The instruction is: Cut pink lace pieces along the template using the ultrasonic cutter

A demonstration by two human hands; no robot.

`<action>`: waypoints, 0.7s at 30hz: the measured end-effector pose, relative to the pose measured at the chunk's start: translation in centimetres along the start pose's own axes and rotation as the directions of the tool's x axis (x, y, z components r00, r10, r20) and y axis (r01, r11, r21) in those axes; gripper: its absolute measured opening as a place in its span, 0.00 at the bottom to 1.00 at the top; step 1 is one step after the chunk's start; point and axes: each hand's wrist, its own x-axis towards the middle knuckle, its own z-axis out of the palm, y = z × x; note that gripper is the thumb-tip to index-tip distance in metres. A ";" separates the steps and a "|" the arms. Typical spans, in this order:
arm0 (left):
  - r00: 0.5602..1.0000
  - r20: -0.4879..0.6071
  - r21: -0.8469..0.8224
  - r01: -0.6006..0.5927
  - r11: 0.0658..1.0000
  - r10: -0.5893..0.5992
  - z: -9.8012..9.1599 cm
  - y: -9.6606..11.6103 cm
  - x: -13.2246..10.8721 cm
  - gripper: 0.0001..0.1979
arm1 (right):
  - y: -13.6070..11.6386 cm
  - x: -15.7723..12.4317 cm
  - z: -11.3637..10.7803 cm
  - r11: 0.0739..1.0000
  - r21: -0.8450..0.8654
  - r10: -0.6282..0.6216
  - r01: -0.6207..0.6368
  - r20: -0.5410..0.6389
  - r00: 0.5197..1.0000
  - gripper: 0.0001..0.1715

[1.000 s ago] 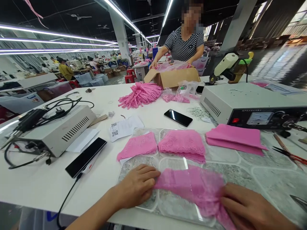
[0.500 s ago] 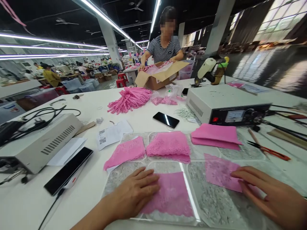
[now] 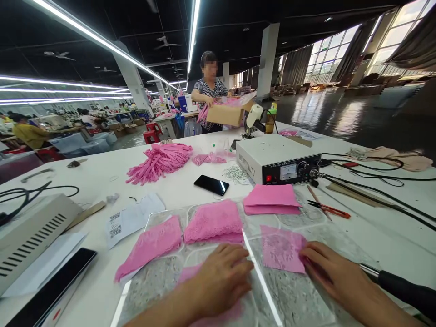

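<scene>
My left hand [image 3: 225,279] is over a pink fabric piece [image 3: 189,274] on the clear-covered, grey-patterned mat [image 3: 296,299], its fingers loosely bent and covering most of the piece. At the right, my right hand [image 3: 329,268] pinches the right edge of a sheer pink lace piece [image 3: 281,249] that lies on the mat. Behind these lie a scallop-edged lace stack [image 3: 214,222], a lace piece [image 3: 153,245] to its left and a folded plain pink stack [image 3: 272,199] to its right. A black-handled rod with a metal tip [image 3: 398,281] shows beside my right wrist.
A grey box with a dial [image 3: 279,159] stands behind, with cables to the right. Orange-handled snips [image 3: 330,209], a phone [image 3: 211,185] and a bundle of pink strips [image 3: 160,161] lie around. Another device [image 3: 37,236] is at left. A person [image 3: 209,86] handles an open carton [image 3: 225,115].
The view has turned right and tilted up. My left hand has shifted forward over the fabric and its fingers have bent. The person opposite has moved back with the carton.
</scene>
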 end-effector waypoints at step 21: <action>0.810 0.350 -0.817 0.509 0.269 -0.470 0.1 2.0 6.4 0.12 | 0.7 2.4 -6.1 0.774 0.510 0.409 -0.376 0.052 0.911 0.16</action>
